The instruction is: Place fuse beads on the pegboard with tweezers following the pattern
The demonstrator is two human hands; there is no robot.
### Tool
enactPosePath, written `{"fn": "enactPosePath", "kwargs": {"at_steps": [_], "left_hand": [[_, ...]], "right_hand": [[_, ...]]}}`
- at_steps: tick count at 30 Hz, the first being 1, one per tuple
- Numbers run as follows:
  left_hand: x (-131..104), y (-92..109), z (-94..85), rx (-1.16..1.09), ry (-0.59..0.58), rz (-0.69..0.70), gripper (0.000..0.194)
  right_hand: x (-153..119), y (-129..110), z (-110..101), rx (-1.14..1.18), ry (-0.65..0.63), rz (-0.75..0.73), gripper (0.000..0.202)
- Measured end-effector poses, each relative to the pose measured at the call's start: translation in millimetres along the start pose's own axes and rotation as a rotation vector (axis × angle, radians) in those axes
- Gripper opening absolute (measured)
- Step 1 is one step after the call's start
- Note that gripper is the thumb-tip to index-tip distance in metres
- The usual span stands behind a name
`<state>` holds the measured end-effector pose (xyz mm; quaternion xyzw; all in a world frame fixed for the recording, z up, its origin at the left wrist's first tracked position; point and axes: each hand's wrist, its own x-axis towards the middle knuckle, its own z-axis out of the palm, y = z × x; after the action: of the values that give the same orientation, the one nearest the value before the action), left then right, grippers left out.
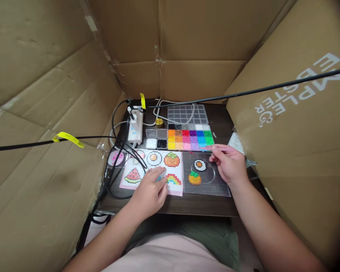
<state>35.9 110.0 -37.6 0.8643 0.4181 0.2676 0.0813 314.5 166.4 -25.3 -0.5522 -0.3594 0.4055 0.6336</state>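
My right hand [229, 164] pinches a pair of pink tweezers [226, 148], whose tips reach left to the front right of the bead box [189, 138]. That box has many compartments of small beads sorted by colour. Below the tweezers lies a clear pegboard [206, 187], bearing a bead fried egg [200, 165] and an orange bead persimmon [194, 178] with green leaves. My left hand [151, 190] rests with its fingers stretched out on a pattern sheet [180, 189], partly covering its lower middle. Printed pixel pictures show around it, including a watermelon slice and a rainbow.
Two small boxes of white and black beads [156, 143] stand beside a white power strip [135, 124]. Black cables [141, 160] loop across the sheet's left part. A gold-coloured tin [159, 122] and a clear compartment lid [187, 114] lie behind. Cardboard walls [192, 79] enclose the table.
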Motion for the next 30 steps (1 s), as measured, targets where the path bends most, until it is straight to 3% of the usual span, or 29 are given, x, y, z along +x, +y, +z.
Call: {"fn": "enactPosePath", "kwargs": {"at_steps": [6,12,18,26,30], "left_hand": [[1,0,-14.1,0.078,-0.100,0.066,0.029],[-4,-9,-7.0,0.064,-0.069,0.053,0.027],[-7,-9,-3.5,0.028,-0.024,0.033,0.026],[-3,-5,-6.3,0.033,0.003,0.041,0.025],[0,-4,-7.5,0.042,-0.005,0.031,0.024]], "right_hand": [[1,8,-5,-0.013,0.020,0.025,0.029],[1,12,-7,-0.052,0.025,0.001,0.023],[-3,3,-3,-0.243,0.035,-0.179,0.018],[35,-45,31,-0.359,-0.084,-0.292,0.016],[61,-40,54,-0.375,-0.171,-0.307,0.018]]}}
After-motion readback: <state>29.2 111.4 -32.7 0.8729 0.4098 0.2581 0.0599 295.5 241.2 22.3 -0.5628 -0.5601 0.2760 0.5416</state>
